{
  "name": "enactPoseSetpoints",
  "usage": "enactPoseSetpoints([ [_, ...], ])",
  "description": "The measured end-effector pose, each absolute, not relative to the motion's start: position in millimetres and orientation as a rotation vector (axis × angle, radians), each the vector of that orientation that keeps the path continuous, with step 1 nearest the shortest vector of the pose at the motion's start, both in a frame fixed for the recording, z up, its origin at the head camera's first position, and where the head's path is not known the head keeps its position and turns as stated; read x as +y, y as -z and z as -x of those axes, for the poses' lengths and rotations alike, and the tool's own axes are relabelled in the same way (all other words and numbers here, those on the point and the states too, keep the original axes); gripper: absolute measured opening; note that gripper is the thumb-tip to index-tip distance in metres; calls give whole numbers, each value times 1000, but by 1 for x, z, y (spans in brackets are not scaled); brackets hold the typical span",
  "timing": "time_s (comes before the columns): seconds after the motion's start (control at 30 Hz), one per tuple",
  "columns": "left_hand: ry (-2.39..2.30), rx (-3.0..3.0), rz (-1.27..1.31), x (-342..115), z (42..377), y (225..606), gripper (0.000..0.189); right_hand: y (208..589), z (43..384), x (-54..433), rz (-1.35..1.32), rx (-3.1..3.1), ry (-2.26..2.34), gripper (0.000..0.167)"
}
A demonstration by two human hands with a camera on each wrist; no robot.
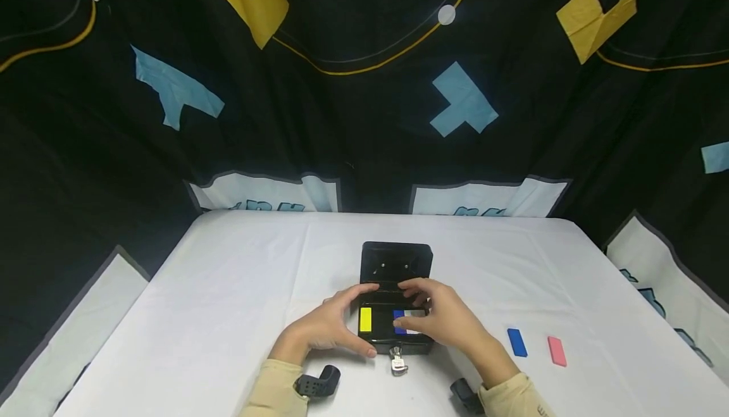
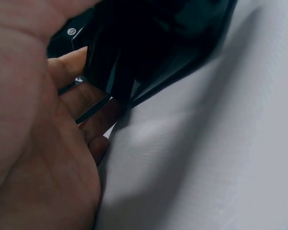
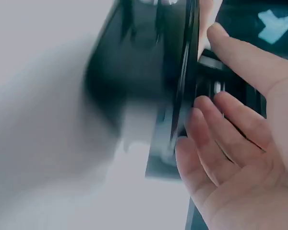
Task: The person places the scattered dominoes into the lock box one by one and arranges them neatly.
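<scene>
A small black cash box [image 1: 383, 348] stands with its lid [image 1: 395, 262] raised, keys [image 1: 398, 362] hanging at the front lock. Inside lie a yellow block [image 1: 366, 319], a blue block [image 1: 398, 328] and a pale block [image 1: 412, 329], the last two partly covered by the right hand. My left hand [image 1: 327, 323] grips the box's left side, thumb at the front corner and fingers toward the hinge. Over the right side is my right hand [image 1: 450, 316], its thumb across the blue block and its fingers near the hinge. Relaxed fingers [image 3: 201, 158] show beside the box in the right wrist view.
To the right on the white tablecloth [image 1: 239, 265] lie a loose blue block [image 1: 517, 343] and a pink block [image 1: 557, 351]. A dark patterned curtain [image 1: 353, 132] hangs behind the table and along both sides. Each wrist wears a dark strap-on device [image 1: 317, 382].
</scene>
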State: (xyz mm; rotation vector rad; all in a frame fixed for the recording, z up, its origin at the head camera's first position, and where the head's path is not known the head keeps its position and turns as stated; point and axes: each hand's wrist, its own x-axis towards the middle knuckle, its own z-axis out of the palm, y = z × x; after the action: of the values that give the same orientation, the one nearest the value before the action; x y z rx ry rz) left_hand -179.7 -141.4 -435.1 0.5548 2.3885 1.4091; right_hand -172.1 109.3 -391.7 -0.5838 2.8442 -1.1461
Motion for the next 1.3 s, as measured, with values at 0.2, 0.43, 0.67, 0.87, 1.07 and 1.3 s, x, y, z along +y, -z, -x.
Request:
enactPoseSetpoints([
  [0.2, -1410, 2409, -559, -141, 180, 435, 108, 390, 168, 164, 478, 2898, 1152, 67],
  [0.43, -1404, 2407, -559, -141, 180, 435, 108, 393, 152, 227, 334, 2912, 1014, 78],
  [0.67, -1380, 2431, -530, -143, 179, 434, 109, 398, 143, 269, 204, 2858, 945, 85],
  [0.87, -1381, 2437, -516, -142, 178, 435, 109, 404, 142, 280, 75, 2858, 852, 84],
  [1.07, -1384, 2434, -527, -142, 179, 435, 109, 408, 143, 283, 104, 2857, 822, 74],
  [1.3, -1393, 2416, -551, -140, 180, 435, 109, 411, 145, 284, 120, 2846, 812, 63],
])
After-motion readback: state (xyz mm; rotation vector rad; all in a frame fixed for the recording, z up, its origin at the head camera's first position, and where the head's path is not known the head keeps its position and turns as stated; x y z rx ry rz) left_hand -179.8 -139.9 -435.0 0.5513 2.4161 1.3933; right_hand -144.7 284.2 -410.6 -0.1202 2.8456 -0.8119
